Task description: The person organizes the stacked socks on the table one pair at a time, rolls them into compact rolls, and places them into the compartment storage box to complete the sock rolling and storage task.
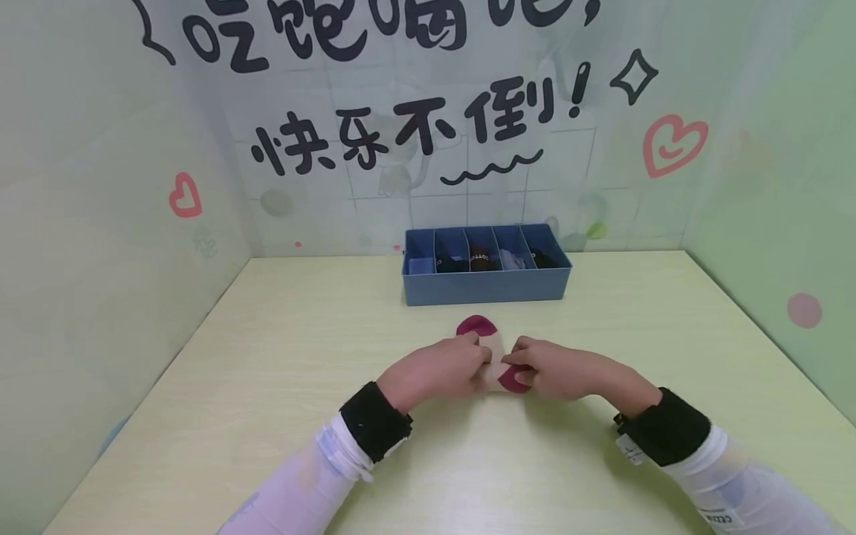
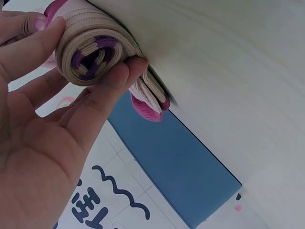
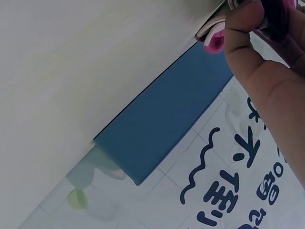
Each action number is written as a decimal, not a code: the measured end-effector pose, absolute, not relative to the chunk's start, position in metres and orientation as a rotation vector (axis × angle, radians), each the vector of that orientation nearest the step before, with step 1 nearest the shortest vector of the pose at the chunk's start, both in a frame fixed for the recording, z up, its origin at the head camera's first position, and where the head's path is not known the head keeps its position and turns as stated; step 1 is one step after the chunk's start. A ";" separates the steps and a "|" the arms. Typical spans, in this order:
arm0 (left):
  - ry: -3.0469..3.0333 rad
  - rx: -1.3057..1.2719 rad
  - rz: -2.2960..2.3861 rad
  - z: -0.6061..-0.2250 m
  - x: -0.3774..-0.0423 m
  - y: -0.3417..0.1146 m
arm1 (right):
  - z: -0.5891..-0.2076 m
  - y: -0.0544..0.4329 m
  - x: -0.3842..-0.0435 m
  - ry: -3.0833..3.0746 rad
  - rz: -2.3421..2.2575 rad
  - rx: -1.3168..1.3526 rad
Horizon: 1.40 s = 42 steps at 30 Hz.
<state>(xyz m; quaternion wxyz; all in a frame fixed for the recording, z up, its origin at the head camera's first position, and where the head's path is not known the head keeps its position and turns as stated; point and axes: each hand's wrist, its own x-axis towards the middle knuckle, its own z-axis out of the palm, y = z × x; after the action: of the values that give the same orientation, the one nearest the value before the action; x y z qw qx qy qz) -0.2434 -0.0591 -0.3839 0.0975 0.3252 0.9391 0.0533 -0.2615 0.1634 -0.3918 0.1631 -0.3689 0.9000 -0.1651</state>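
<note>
A pair of beige socks (image 1: 493,345) with magenta ends lies on the table in front of the box, partly rolled up. In the left wrist view the roll (image 2: 97,28) shows a purple-and-beige spiral at its end, and a flat magenta-tipped part (image 2: 148,112) sticks out beyond it. My left hand (image 1: 438,368) grips the roll between thumb and fingers. From the other side my right hand (image 1: 565,369) pinches the socks at a magenta part. In the right wrist view, thumb and fingers (image 3: 245,19) cover most of the roll.
Behind the socks stands a blue divided box (image 1: 484,288) against the back wall. Dark, brown and pale purple cloth items (image 1: 511,260) sit in several of its compartments. Printed walls (image 1: 769,186) bound the table (image 1: 301,334) at the back and both sides.
</note>
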 end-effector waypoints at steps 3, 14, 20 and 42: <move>2.776 0.964 0.173 -0.383 -0.244 -0.059 | -0.392 0.163 -0.263 2.573 -0.547 -0.998; 2.779 0.968 0.157 -0.383 -0.246 -0.056 | -0.389 0.160 -0.262 2.608 -0.745 -0.840; 2.815 0.968 0.170 -0.384 -0.245 -0.055 | -0.384 0.150 -0.247 2.891 -0.353 -0.991; 2.750 0.949 0.214 -0.387 -0.248 -0.059 | -0.402 0.158 -0.255 2.908 0.055 -1.523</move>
<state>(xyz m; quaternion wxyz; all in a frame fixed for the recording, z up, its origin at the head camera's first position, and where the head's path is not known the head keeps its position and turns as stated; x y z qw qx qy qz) -0.2483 -0.0586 -0.3871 0.1119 0.3234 0.9368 0.0729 -0.2551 0.1577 -0.4023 -0.0704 -0.4627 0.8836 0.0168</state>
